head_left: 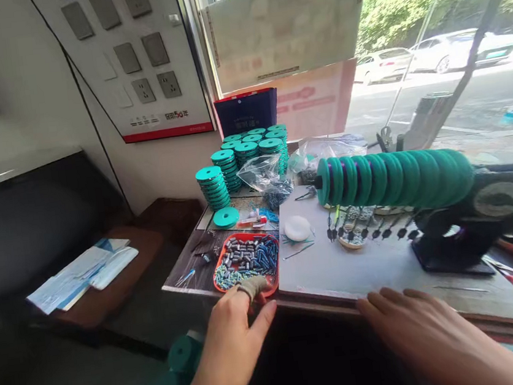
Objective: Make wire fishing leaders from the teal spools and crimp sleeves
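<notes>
My left hand (236, 321) is at the front of a shallow red plastic tray with rounded corners (219, 263), which sits upright near the edge of the table (186, 265). I see dark grey metal cylinders (244, 254) heaped loosely inside, slim blue pieces (269, 256) to the right, and pale green-and-blue pieces (230, 277) front left.

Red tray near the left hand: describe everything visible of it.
The red tray is shallow, with rounded corners and a raised rim, and looks like plastic. It sits flat on the table, beside the pale board. Small silvery-grey, blue and greenish pieces crowd it. The left hand reaches over its near edge, partly hiding it; whether the fingers press on it is unclear.
</notes>
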The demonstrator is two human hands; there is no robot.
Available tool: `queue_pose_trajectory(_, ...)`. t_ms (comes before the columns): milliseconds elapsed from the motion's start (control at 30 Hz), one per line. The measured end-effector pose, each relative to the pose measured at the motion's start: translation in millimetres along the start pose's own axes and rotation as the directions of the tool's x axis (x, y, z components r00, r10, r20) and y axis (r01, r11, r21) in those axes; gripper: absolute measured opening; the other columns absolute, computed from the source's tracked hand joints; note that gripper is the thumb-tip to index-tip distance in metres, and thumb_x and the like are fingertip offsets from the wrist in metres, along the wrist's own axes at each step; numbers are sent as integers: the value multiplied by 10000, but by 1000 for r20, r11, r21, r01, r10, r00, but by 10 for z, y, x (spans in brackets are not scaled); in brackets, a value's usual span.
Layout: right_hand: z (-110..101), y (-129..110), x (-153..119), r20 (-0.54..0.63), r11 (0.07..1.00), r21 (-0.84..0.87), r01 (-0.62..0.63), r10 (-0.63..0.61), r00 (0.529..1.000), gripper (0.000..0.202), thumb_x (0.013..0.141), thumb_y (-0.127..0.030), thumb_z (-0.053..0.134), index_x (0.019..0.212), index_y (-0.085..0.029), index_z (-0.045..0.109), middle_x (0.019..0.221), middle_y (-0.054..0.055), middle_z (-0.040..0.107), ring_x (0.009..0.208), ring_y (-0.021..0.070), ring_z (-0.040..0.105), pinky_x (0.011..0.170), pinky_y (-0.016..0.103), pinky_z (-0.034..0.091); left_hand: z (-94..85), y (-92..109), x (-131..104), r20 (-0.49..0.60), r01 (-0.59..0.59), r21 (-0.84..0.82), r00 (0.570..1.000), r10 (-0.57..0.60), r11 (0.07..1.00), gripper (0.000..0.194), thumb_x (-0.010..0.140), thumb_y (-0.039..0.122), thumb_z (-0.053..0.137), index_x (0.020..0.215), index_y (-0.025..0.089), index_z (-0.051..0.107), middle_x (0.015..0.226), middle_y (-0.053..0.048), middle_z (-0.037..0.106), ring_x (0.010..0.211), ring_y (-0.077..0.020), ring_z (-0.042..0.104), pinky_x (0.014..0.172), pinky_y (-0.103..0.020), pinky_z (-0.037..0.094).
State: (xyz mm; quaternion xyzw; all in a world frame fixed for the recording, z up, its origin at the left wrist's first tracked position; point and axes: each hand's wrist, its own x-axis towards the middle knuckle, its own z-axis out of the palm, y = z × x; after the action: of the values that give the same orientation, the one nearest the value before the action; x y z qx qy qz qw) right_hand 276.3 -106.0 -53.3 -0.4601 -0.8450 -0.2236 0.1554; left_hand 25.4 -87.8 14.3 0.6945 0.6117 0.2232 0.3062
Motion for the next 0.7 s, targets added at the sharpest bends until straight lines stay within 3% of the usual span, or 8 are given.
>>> queue_pose_trajectory(100, -20, -97, -103, -20, 997, 63, -55, 56, 998, 296, 562, -10, 398, 814, -165, 400, 677, -34, 484, 597, 107, 432, 607, 235, 195, 320, 162, 196, -4, -78, -376, 997, 82, 923, 510, 787, 301, 541, 1272, 227, 400, 1207, -69, 489, 1039, -180, 467, 895, -306, 356)
queue_pose_trajectory(167, -17, -168, -144, 4, 991, 113, -72, 72, 997, 278, 547, -26, 404, 794, -151, 374, 701, -34, 482, 622, 101, 419, 619, 228, 196, 585, 316, 438, 2, -65, -706, 996, 95, 705, 628, 680, 244, 647, 1257, 200, 403, 1270, -99, 413, 1101, -207, 424, 909, -310, 335)
queue_pose_trajectory(200, -11, -199, -159, 8, 988, 132, -82, 82, 997, 275, 539, -34, 405, 787, -146, 365, 706, -33, 478, 632, 98, 414, 620, 224, 194, 711, 398, 574, 42, 3, -853, 997, 62, 522, 658, 602, 190, 697, 1209, 180, 445, 1269, -105, 401, 1118, -215, 410, 925, -302, 313)
queue_pose_trajectory(367, 41, -298, -237, -76, 974, 200, -107, 125, 989, 274, 522, -46, 355, 779, -139, 350, 686, -20, 454, 637, 96, 388, 607, 213, 189, 1132, 710, 1053, 226, 179, -943, 963, 146, 280, 566, 497, 221, 725, 1022, 153, 527, 993, -61, 538, 909, -152, 518, 837, -262, 368)
queue_pose_trajectory(533, 154, -349, -337, -135, 951, 286, -119, 163, 977, 260, 589, -2, 307, 800, -140, 374, 698, -5, 453, 645, 84, 386, 605, 192, 221, 1285, 840, 1060, 368, 325, -922, 904, 216, 213, 412, 504, 176, 726, 872, 133, 546, 934, -42, 556, 880, -119, 532, 797, -224, 379)
queue_pose_trajectory(633, 224, -391, -379, -158, 918, 375, -127, 199, 967, 243, 665, 2, 289, 801, -153, 419, 698, -9, 467, 641, 80, 395, 592, 180, 251, 1343, 911, 1015, 452, 397, -882, 864, 221, 252, 392, 519, 144, 711, 871, 111, 541, 927, -57, 572, 808, -113, 561, 752, -220, 404)
queue_pose_trajectory(700, 229, -422, -422, -172, 891, 437, -121, 214, 962, 208, 749, -27, 281, 776, -153, 445, 680, -6, 471, 628, 75, 401, 575, 174, 270, 1370, 951, 978, 528, 462, -836, 824, 205, 297, 401, 559, 134, 681, 928, 113, 524, 865, -56, 587, 643, -91, 556, 614, -210, 412)
